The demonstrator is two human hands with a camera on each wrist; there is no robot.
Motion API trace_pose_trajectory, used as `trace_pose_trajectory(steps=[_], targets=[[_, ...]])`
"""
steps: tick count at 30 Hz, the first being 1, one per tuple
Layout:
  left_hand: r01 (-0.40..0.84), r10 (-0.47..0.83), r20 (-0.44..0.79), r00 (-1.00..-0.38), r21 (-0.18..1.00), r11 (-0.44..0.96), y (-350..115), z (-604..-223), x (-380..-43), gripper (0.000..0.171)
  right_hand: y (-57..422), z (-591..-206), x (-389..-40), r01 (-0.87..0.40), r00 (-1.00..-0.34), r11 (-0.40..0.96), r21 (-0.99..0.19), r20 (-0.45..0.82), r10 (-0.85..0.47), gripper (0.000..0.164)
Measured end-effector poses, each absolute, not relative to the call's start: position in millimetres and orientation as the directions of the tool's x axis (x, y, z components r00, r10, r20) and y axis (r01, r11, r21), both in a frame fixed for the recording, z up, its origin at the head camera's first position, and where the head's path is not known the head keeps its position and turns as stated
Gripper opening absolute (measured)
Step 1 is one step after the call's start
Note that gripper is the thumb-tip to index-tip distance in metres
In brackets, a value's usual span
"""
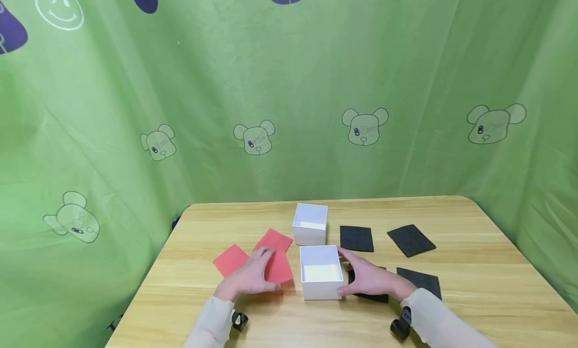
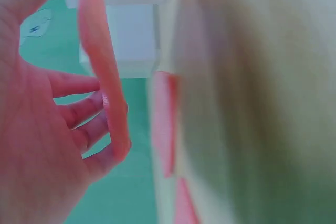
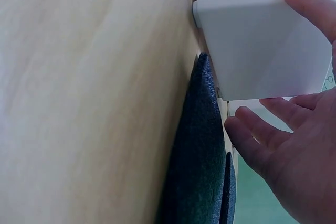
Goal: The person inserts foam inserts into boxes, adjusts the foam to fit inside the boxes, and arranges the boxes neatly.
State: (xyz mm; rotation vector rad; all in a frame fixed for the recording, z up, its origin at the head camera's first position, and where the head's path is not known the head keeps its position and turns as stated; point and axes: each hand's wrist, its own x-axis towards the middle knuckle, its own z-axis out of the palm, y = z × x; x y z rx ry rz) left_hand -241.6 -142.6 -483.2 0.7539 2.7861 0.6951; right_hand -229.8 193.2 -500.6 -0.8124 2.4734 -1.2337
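My left hand (image 1: pixel 252 277) pinches a red felt-like square (image 1: pixel 279 268) between thumb and fingers. In the left wrist view this soft square (image 2: pixel 107 87) stands on edge, raised off the wooden table. My right hand (image 1: pixel 371 278) holds the nearer white open-topped box (image 1: pixel 321 291) from its right side. Its thumb lies on the box's near face and its fingers reach round the far end, as the right wrist view shows. Beneath this hand lies a black square (image 1: pixel 377 297), partly hidden. A pale patch shows inside the box.
Behind the held box stands another white box (image 1: pixel 310 235). Two more red squares, one at left (image 1: pixel 230 261) and one farther back (image 1: pixel 276 239), lie on the wooden table (image 1: pixel 180 283). Several black squares (image 1: pixel 356 238) are spread at right. A green curtain (image 1: pixel 316 172) hangs behind.
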Motion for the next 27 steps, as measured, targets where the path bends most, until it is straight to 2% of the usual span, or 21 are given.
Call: trace_pose_trajectory(steps=[7, 19, 27], targets=[[0.46, 0.527, 0.02, -0.849, 0.518, 0.721, -140, -457, -242, 0.091, 194, -502, -232, -0.367, -0.811, 0.498, -0.786, 0.008, -0.584, 0.107], [0.578, 0.591, 0.128, -0.796, 0.447, 0.683, -109, -430, -241, 0.086, 193, -505, -233, -0.378, -0.81, 0.498, -0.781, 0.019, -0.586, 0.111], [0.616, 0.637, 0.113, -0.763, 0.424, 0.663, -91, -424, -239, 0.088, 194, -507, -236, -0.345, -0.81, 0.472, -0.811, 0.003, -0.587, 0.111]])
